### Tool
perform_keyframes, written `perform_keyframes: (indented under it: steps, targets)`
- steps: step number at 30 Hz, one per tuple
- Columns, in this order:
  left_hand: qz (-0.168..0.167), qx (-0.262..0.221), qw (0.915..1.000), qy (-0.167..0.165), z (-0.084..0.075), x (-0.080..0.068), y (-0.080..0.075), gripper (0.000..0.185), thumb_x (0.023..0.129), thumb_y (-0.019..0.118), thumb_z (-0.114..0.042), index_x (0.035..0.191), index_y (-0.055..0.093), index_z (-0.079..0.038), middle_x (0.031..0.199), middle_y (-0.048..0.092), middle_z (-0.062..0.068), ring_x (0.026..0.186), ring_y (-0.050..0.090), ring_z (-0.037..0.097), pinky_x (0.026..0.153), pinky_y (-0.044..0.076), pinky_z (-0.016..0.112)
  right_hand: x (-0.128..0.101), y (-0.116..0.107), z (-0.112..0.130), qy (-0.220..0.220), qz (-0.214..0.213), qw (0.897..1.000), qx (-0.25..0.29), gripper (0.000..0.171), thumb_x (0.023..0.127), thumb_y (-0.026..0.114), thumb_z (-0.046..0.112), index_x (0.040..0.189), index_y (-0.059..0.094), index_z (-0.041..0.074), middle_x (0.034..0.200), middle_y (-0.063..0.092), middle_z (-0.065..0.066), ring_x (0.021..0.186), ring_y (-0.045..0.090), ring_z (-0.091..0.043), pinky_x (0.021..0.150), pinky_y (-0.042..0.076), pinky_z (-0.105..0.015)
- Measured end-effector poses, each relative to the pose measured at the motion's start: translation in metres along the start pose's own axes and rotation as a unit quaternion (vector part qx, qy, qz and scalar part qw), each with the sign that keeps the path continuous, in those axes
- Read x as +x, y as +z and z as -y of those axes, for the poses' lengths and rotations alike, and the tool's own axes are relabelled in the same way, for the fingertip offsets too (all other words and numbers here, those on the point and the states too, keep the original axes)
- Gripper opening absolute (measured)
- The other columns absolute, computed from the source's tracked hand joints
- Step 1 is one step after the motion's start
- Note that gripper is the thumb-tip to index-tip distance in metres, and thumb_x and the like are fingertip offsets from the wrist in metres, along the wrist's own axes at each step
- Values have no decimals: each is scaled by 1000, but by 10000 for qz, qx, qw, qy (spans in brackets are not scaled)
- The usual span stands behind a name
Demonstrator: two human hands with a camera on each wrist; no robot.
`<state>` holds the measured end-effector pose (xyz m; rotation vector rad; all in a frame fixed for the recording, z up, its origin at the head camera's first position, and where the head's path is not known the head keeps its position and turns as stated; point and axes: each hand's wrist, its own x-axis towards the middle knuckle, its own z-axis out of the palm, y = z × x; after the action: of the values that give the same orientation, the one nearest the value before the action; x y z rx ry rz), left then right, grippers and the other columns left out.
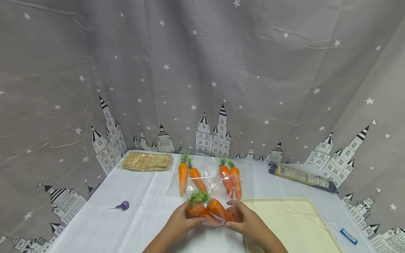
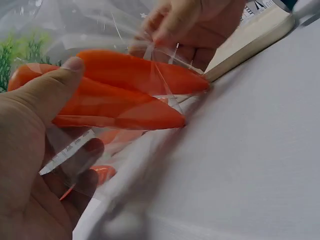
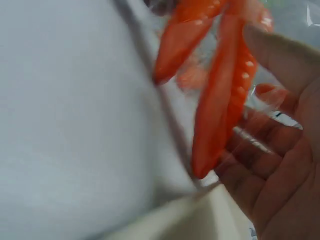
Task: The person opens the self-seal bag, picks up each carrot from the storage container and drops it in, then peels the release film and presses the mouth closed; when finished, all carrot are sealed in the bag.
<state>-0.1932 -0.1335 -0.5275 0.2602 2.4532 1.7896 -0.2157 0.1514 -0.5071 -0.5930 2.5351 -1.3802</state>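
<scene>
- At 6 o'clock on the desk (image 1: 142, 211), both hands meet on a clear bag of carrots (image 1: 209, 209), held just above the white cloth.
- The left hand (image 1: 178, 223) takes the bag from 9 o'clock: its grip is clamped on the leafy end, thumb on top of the carrots and fingers curled under the plastic, as the left wrist view shows.
- The right hand (image 1: 246, 221) takes the pointed end from 3 o'clock; its grip pinches the plastic there, fingers cupped beneath the tips in the right wrist view.
- The two carrots in the bag lie side by side, green tops toward 10 o'clock, tips toward 4 o'clock, close to the tray's corner.
- A cream tray (image 1: 284, 225) lies flat at 4 o'clock, its near-left corner just beside the right hand.
- At 12 o'clock of the hands lie two more clear bags, each with two carrots: the left pair (image 1: 188, 175) and the right pair (image 1: 232, 179), tops pointing away from the person.
- A packet of yellow grains (image 1: 147, 161) lies at 11 o'clock near the desk's far edge.
- A dark long packet (image 1: 300, 177) lies at 2 o'clock, slanted along the far right edge.
- A small purple thing (image 1: 122, 205) sits at 9 o'clock, well apart from the hands.
- A blue and white tube (image 1: 348, 236) lies at 4 o'clock beyond the tray.
- A grey curtain (image 1: 202, 70) with stars and castles hangs behind the desk.
</scene>
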Motion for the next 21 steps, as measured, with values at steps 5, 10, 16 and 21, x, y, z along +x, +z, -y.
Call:
perform_keyframes:
  steps: [5,10,16,21]
  targets:
    - [-96,-137,9999,0,4,2,0,79,90,81,-46,146,54,3,131,71,15,114,70,30,96,59,38,0,7,-3,55,55,9999,-115,57,89,84,32,136,61,10,115,72,-2,92,62,-15,78,56,-26]
    - [-314,-210,9993,-60,5,2,0,78,94,74,-48,145,54,7,142,65,20,135,60,37,108,52,48,-1,13,-1,235,167,9994,196,52,90,84,31,135,63,14,107,68,0,89,61,-17,74,55,-24]
    - [-358,-306,9989,-81,5,1,2,83,96,70,-52,144,51,13,147,58,27,138,56,40,109,51,47,0,23,4,438,121,9981,409,50,91,83,30,135,63,16,101,66,-1,90,62,-19,75,55,-27]
    - [-431,-310,9985,-149,2,-1,3,79,99,67,-54,143,54,10,150,55,24,143,51,41,111,48,51,1,30,10,713,88,9961,520,56,91,83,34,139,61,14,106,68,-2,90,63,-19,75,59,-29]
